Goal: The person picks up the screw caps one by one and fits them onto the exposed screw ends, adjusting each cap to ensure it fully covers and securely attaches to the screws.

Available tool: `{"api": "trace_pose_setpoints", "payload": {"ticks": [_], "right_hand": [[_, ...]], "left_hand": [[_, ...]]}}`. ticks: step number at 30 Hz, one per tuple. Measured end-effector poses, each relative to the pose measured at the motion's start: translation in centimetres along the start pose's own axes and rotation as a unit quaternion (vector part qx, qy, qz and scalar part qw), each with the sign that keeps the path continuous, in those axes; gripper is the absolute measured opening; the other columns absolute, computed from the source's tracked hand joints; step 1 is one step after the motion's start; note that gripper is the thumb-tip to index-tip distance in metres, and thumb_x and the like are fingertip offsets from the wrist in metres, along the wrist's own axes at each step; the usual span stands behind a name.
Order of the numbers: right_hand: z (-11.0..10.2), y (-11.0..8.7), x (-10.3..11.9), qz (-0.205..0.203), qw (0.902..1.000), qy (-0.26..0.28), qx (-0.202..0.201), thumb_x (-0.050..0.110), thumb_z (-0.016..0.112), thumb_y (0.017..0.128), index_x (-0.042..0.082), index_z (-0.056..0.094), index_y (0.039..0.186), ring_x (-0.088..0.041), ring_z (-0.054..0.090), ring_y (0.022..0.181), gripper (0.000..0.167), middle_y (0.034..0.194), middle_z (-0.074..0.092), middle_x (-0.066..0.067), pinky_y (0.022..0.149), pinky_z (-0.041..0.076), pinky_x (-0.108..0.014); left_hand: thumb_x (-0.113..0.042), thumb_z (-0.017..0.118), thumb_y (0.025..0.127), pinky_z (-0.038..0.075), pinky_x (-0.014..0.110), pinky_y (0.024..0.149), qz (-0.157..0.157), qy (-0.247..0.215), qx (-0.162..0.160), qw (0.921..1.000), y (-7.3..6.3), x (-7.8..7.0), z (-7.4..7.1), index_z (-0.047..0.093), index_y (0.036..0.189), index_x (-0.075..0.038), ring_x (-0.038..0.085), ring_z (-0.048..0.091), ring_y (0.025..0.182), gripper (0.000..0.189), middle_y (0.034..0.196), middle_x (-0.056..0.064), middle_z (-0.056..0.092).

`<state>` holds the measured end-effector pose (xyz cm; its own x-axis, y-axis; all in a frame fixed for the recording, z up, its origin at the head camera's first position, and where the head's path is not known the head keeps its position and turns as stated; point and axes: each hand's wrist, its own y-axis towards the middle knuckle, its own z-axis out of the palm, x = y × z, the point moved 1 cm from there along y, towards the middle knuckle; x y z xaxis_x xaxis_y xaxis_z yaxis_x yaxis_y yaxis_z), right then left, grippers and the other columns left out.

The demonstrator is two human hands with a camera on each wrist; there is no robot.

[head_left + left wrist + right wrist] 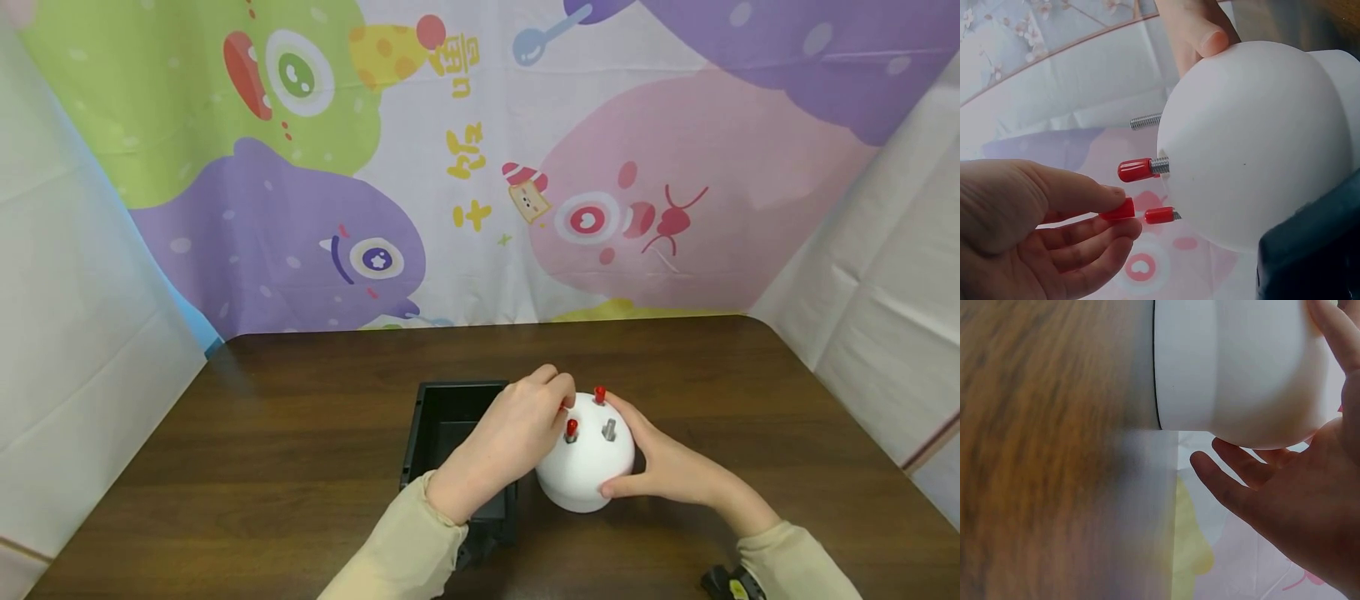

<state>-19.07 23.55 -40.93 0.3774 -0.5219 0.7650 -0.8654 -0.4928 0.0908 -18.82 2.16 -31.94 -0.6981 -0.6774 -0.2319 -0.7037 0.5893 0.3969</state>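
A white ball-shaped object (pixel 581 475) with a flat base stands on the table, with threaded metal bolts sticking out of its top. Two bolts wear red caps, one nearer (pixel 572 429) and one farther back (pixel 600 394); another bolt (pixel 609 430) is bare. My left hand (pixel 525 421) pinches a red cap (pixel 1119 210) between thumb and fingers beside the ball's top. In the left wrist view, no bolt shows inside that cap. My right hand (pixel 667 467) holds the ball's right side, thumb in front and fingers behind, seen spread in the right wrist view.
A black open bin (pixel 410 437) stands left of the ball, partly under my left forearm. Near my right sleeve lies a black object (pixel 723 582) with a yellow-green mark. A printed cloth (pixel 480 275) hangs behind the table, with pale sheets at both sides.
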Motion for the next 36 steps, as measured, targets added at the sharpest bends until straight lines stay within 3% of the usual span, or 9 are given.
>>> {"api": "trace_pose_setpoints", "payload": {"ticks": [36], "right_hand": [[-0.01,0.03,-0.06,0.003,1.0000,0.001,0.002,0.036,0.077,0.069,0.028,0.006,0.145,-0.030,0.028,0.129,0.104,0.147,0.017,-0.010,0.095,0.031,-0.056]], "left_hand": [[-0.012,0.067,0.081,0.048,0.014,0.061,0.009,0.009,0.002,0.9999,0.35,-0.43,-0.47,0.061,0.087,-0.009,0.008,0.055,0.065,0.009,0.082,0.001,0.056]]}}
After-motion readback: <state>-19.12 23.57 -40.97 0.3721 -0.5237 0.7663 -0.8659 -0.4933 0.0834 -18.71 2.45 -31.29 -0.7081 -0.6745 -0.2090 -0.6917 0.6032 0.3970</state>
